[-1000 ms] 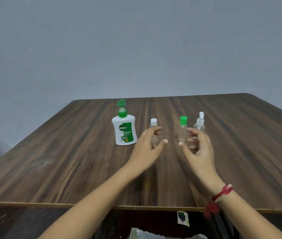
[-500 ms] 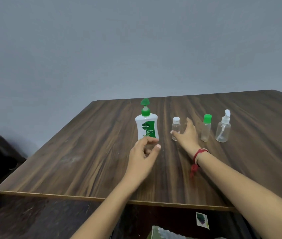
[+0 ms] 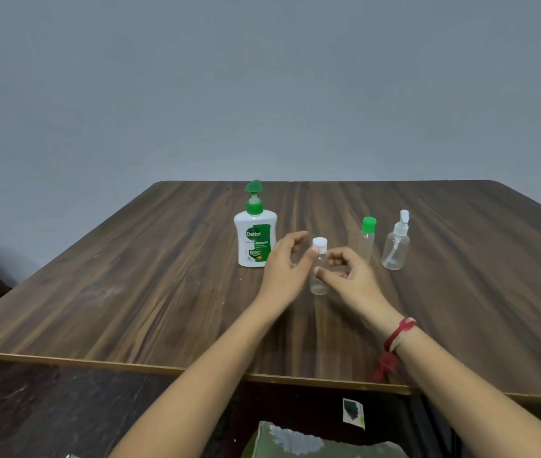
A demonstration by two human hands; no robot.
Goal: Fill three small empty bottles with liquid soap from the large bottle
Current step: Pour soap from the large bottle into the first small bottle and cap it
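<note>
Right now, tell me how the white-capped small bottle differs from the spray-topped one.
The white-capped bottle has a short flat cap; the spray bottle has a tall white nozzle with a dip tube inside.
The white-capped bottle is narrow; the spray bottle looks wider.
The white-capped bottle is held by the right hand, with the left hand at its cap; the spray bottle stands untouched at the row's right end.
Both are clear, upright and look empty.

Dark wood-grain table (image 3: 130, 292) is lying bare at 9 & 6 o'clock. White pump soap bottle w/ green head (image 3: 255, 241) is blocking 11; green-capped clear bottle (image 3: 366, 241) & clear spray bottle (image 3: 395, 246) are standing at 1–2, narrow gap btwn them.
</note>
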